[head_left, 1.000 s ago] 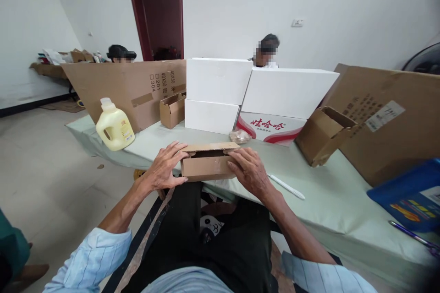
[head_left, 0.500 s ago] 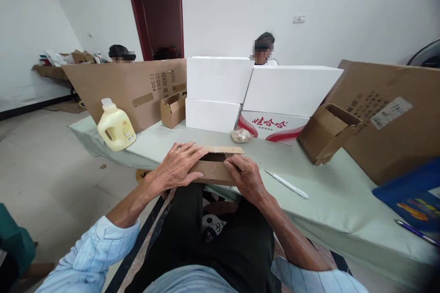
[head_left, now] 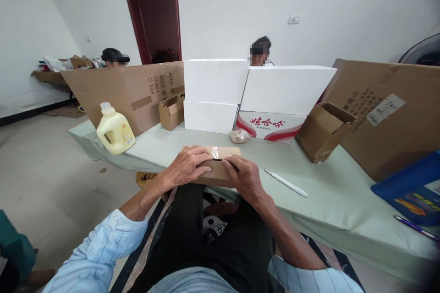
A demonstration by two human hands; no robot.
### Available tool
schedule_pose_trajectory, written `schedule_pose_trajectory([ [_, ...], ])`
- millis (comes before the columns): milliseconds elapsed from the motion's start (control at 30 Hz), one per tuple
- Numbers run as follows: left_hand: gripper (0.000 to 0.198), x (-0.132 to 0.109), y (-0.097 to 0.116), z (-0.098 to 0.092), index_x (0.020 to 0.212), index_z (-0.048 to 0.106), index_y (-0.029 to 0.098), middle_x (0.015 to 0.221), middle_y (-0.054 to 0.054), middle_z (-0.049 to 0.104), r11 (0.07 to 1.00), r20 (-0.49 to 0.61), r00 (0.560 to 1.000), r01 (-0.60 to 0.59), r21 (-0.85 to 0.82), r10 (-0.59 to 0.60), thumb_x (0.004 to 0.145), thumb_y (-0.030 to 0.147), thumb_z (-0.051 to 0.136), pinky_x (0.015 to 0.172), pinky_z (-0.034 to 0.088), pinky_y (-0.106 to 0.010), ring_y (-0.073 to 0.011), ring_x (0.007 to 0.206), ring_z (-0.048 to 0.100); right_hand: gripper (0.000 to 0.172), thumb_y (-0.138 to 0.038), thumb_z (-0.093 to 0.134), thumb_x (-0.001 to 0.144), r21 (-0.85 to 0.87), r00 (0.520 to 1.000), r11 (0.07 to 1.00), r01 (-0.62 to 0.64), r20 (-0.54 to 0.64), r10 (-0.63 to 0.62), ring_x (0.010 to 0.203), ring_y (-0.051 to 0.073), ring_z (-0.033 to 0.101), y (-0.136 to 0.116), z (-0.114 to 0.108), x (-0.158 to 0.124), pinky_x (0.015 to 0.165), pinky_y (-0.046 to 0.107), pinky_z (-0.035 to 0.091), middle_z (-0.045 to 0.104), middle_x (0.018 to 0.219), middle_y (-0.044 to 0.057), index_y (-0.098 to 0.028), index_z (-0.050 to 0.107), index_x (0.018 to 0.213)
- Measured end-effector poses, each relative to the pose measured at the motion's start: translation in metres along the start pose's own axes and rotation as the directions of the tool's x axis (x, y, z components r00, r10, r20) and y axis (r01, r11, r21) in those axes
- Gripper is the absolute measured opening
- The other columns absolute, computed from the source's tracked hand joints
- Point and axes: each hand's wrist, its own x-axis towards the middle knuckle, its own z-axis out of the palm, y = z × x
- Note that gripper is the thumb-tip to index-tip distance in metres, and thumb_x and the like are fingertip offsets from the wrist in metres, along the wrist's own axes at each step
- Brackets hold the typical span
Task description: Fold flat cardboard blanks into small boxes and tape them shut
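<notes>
A small brown cardboard box [head_left: 220,175] lies at the table's front edge, its top flap lowered to leave only a narrow dark gap. A strip of clear tape [head_left: 215,153] shows on the flap. My left hand [head_left: 188,165] grips the box's left end, fingers over the top and thumb along the front. At the right end, my right hand [head_left: 244,176] has bent fingers at the flap's edge and its thumb against the front face. A white-handled craft knife [head_left: 287,183] lies to the right of the box. Behind it sits a crumpled clear plastic lump [head_left: 240,135].
White cartons [head_left: 216,81] stand stacked at the back, between large brown cartons [head_left: 388,114]. Smaller open boxes [head_left: 325,132] flank them. A yellow detergent jug [head_left: 116,129] is at left; a blue package [head_left: 409,190] and a pen [head_left: 415,227] at right. Two people sit beyond.
The box's raised flap has come down over the opening, and the tape strip now shows. Both hands stay on the box, the left shifted slightly right. The view has turned slightly.
</notes>
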Motion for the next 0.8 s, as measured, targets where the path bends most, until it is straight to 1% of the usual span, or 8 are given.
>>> schedule_pose_trajectory([
  [100, 0.020, 0.004, 0.002, 0.006, 0.116, 0.076, 0.027, 0.120, -0.006, 0.076, 1.000, -0.031, 0.999, 0.019, -0.018, -0.020, 0.098, 0.024, 0.068, 0.102, 0.050, -0.048, -0.0282, 0.115, 0.069, 0.033, -0.037, 0.050, 0.107, -0.010, 1.000, 1.000, -0.015, 0.011, 0.015, 0.070, 0.018, 0.065, 0.000, -0.001, 0.002, 0.066, 0.029, 0.042, 0.076, 0.083, 0.005, -0.024, 0.073, 0.089],
  [200, 0.015, 0.008, 0.003, 0.012, 0.105, 0.079, 0.025, 0.108, -0.005, 0.079, 0.998, -0.085, 0.995, 0.046, -0.045, -0.049, 0.099, 0.020, 0.066, 0.096, 0.050, -0.045, -0.0263, 0.106, 0.071, 0.032, -0.036, 0.050, 0.106, -0.015, 0.999, 1.000, -0.023, 0.030, 0.023, 0.072, 0.018, 0.065, 0.000, -0.003, 0.003, 0.067, 0.029, 0.042, 0.075, 0.083, 0.005, -0.023, 0.073, 0.088],
  [367, 0.014, 0.010, 0.002, 0.020, 0.093, 0.082, 0.026, 0.095, -0.003, 0.080, 0.993, -0.190, 0.980, 0.035, -0.109, -0.056, 0.097, 0.023, 0.069, 0.089, 0.052, -0.041, -0.0230, 0.093, 0.073, 0.033, -0.036, 0.050, 0.106, 0.006, 0.998, 0.999, -0.036, 0.042, 0.036, 0.072, 0.018, 0.064, 0.000, -0.005, 0.005, 0.068, 0.029, 0.042, 0.073, 0.081, 0.005, -0.023, 0.070, 0.084],
  [467, 0.016, 0.011, -0.001, 0.025, 0.090, 0.082, 0.025, 0.093, -0.003, 0.081, 0.993, -0.244, 0.969, 0.010, -0.116, -0.039, 0.098, 0.025, 0.068, 0.084, 0.052, -0.039, -0.0218, 0.089, 0.074, 0.034, -0.037, 0.049, 0.106, 0.016, 0.999, 0.999, -0.036, 0.038, 0.036, 0.070, 0.018, 0.063, 0.001, -0.005, 0.005, 0.067, 0.029, 0.042, 0.073, 0.080, 0.005, -0.023, 0.069, 0.082],
  [533, 0.019, 0.010, -0.002, 0.027, 0.088, 0.081, 0.025, 0.092, -0.003, 0.081, 0.998, -0.265, 0.964, -0.005, -0.069, -0.013, 0.100, 0.026, 0.066, 0.085, 0.051, -0.039, -0.0216, 0.088, 0.073, 0.034, -0.038, 0.049, 0.106, 0.020, 0.998, 0.999, -0.042, 0.038, 0.042, 0.069, 0.018, 0.063, 0.001, -0.005, 0.005, 0.066, 0.029, 0.042, 0.073, 0.079, 0.005, -0.023, 0.069, 0.082],
  [667, 0.026, 0.009, 0.001, 0.028, 0.086, 0.077, 0.024, 0.098, -0.003, 0.080, 0.997, -0.240, 0.968, -0.058, 0.047, 0.068, 0.103, 0.021, 0.057, 0.089, 0.048, -0.041, -0.0211, 0.093, 0.072, 0.033, -0.038, 0.050, 0.105, 0.029, 0.998, 0.998, -0.053, 0.030, 0.052, 0.068, 0.018, 0.063, 0.002, -0.004, 0.005, 0.066, 0.029, 0.042, 0.074, 0.079, 0.005, -0.024, 0.069, 0.082],
  [733, 0.027, 0.009, 0.003, 0.027, 0.085, 0.074, 0.023, 0.099, -0.005, 0.079, 0.996, -0.231, 0.970, -0.060, 0.062, 0.073, 0.104, 0.020, 0.054, 0.090, 0.047, -0.040, -0.0214, 0.095, 0.070, 0.032, -0.037, 0.050, 0.105, 0.029, 0.998, 0.998, -0.053, 0.025, 0.053, 0.068, 0.018, 0.063, 0.002, -0.003, 0.004, 0.066, 0.029, 0.041, 0.074, 0.079, 0.004, -0.024, 0.069, 0.082],
  [800, 0.027, 0.010, 0.006, 0.026, 0.085, 0.071, 0.022, 0.100, -0.006, 0.077, 0.997, -0.244, 0.968, -0.052, 0.052, 0.063, 0.105, 0.022, 0.053, 0.089, 0.047, -0.040, -0.0222, 0.095, 0.068, 0.033, -0.037, 0.050, 0.105, 0.028, 0.998, 0.998, -0.059, 0.020, 0.059, 0.068, 0.017, 0.062, 0.003, -0.003, 0.004, 0.065, 0.029, 0.041, 0.073, 0.078, 0.004, -0.024, 0.069, 0.082],
])
